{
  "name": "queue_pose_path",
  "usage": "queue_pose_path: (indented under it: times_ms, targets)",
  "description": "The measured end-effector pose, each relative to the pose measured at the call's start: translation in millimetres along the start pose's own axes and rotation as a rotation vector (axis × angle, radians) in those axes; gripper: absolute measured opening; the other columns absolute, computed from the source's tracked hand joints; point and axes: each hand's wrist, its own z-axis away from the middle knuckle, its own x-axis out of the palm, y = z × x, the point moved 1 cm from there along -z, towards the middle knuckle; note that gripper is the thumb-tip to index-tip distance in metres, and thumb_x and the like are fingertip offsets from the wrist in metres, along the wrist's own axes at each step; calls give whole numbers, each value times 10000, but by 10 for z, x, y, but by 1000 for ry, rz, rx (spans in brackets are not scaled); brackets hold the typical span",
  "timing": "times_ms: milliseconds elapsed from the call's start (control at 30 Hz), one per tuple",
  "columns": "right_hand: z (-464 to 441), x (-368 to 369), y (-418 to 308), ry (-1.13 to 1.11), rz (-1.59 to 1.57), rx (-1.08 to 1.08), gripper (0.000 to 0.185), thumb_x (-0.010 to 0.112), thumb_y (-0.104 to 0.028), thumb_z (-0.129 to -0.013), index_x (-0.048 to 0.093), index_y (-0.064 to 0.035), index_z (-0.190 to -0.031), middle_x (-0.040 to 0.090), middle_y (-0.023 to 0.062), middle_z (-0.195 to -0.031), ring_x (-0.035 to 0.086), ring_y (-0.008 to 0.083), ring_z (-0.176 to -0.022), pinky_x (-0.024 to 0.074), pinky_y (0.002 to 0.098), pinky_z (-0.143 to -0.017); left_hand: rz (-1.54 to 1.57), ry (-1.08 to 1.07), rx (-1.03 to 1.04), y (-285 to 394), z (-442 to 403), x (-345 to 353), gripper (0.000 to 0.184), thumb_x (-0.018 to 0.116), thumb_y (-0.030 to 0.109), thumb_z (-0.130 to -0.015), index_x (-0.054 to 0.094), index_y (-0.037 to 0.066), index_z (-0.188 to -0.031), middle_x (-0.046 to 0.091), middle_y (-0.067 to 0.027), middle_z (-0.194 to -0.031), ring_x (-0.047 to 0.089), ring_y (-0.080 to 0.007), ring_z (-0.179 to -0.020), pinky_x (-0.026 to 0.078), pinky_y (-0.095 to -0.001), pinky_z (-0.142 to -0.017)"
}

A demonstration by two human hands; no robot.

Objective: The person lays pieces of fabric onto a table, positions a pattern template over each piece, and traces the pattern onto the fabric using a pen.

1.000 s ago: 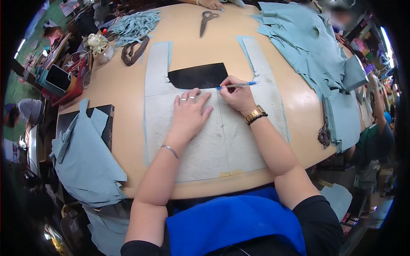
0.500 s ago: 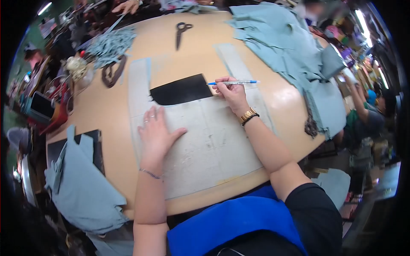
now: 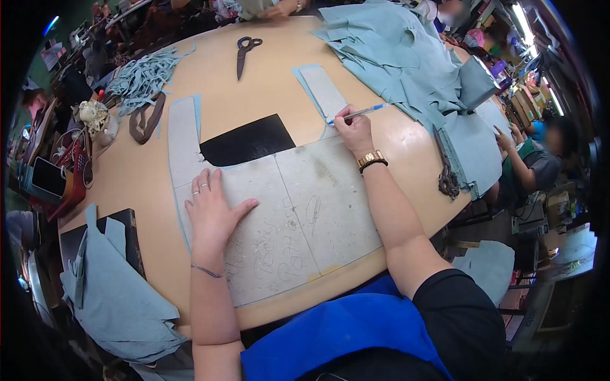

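My left hand (image 3: 214, 206) lies flat, fingers spread, on a pale grey pattern board (image 3: 337, 209) with a centre line and handwriting on it. Blue-green leather (image 3: 310, 68) shows as a thin border around the board's two upper arms. Between those arms a black rectangular piece (image 3: 248, 140) touches the board's upper edge. My right hand (image 3: 354, 130) grips a blue-capped pen (image 3: 368, 111), its tip at the inner corner of the board's right arm. Beyond the board, dark-handled scissors (image 3: 244, 54) lie on the table.
Blue-green leather sheets (image 3: 394, 57) cover the table's far right. Cut strips (image 3: 143, 79) pile up at the far left, near a red basket (image 3: 75, 171). More leather (image 3: 121, 292) hangs over the near-left edge. A co-worker's hand (image 3: 279, 9) is at the far edge; another person (image 3: 537, 159) sits at right.
My right hand has carried the pen from beside the black piece to the right arm's inner corner. My left hand stays flat on the board. The whole view has shifted slightly.
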Motion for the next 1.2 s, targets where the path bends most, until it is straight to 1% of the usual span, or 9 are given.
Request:
queue_pose_path:
  times_ms: [233, 333, 667, 767, 833, 933, 1033, 1167, 1200]
  targets:
    - [10, 15, 15, -19, 32, -19, 121, 643, -136, -777, 613, -20, -760, 577, 7, -598, 509, 64, -556, 425, 241, -529, 8, 1, -1, -11, 7, 4, 953, 786, 530, -682, 393, 60, -1412, 322, -146, -1502, 255, -322, -1411, 289, -637, -1054]
    - [11, 21, 10, -24, 44, -18, 119, 647, -131, -776, 612, -18, -762, 578, 9, -603, 509, 63, -557, 425, 239, -529, -19, 26, 6, -4, 21, -10, 941, 790, 524, -684, 408, 55, -1405, 345, -150, -1491, 294, -310, -1399, 330, -582, -1044]
    - [-7, 24, 39, -17, 48, -34, 91, 644, -105, -772, 605, -24, -763, 586, 12, -612, 521, 67, -561, 432, 239, -532, -2, 42, 21, -9, 27, 4, 939, 793, 528, -673, 420, 53, -1392, 352, -160, -1485, 291, -316, -1401, 331, -577, -1043]
    - [4, 19, 9, 4, 183, -80, 74, 638, -96, -774, 603, -32, -764, 586, 20, -608, 530, 71, -560, 436, 247, -530, -2, 47, 32, -49, 10, 21, 939, 785, 548, -670, 427, 52, -1383, 351, -171, -1484, 289, -328, -1400, 321, -580, -1049]
    - [-45, -1, 57, -67, 180, -52, 61, 625, -93, -795, 605, -40, -769, 606, 20, -627, 538, 67, -571, 432, 246, -525, -10, 66, 31, -71, 11, 62, 938, 777, 563, -671, 432, 53, -1378, 349, -178, -1484, 289, -340, -1398, 312, -583, -1054]
    - [-107, 99, 177, -34, -42, 17, 84, 619, -96, -829, 600, -40, -769, 623, 12, -658, 543, 60, -596, 428, 237, -531, 1, 90, 24, -148, -28, 136, 1007, 763, 648, -625, 441, 58, -1375, 299, -192, -1515, 236, -368, -1422, 234, -641, -1078]
    - [10, 487, -298, -71, -235, -69, 102, 621, -112, -856, 601, -38, -788, 610, -7, -667, 522, 47, -600, 413, 225, -531, 30, 73, 12, -162, -60, 125, 1048, 757, 693, -589, 457, 60, -1368, 270, -199, -1530, 202, -379, -1435, 195, -673, -1079]
    - [314, 1256, -817, -424, -271, -36, 105, 626, -145, -855, 638, -40, -855, 599, -25, -666, 515, 41, -610, 421, 221, -540, 43, 51, 13, -166, -61, 86, 1056, 751, 716, -570, 481, 62, -1355, 264, -204, -1532, 193, -390, -1436, 193, -684, -1072]
    - [391, 1408, -994, -457, -275, -101, 116, 632, -148, -833, 646, -34, -841, 595, -15, -642, 510, 49, -581, 420, 228, -527, 35, 44, 13, -164, -67, 82, 1062, 751, 716, -570, 472, 64, -1361, 265, -206, -1531, 193, -393, -1435, 195, -687, -1069]
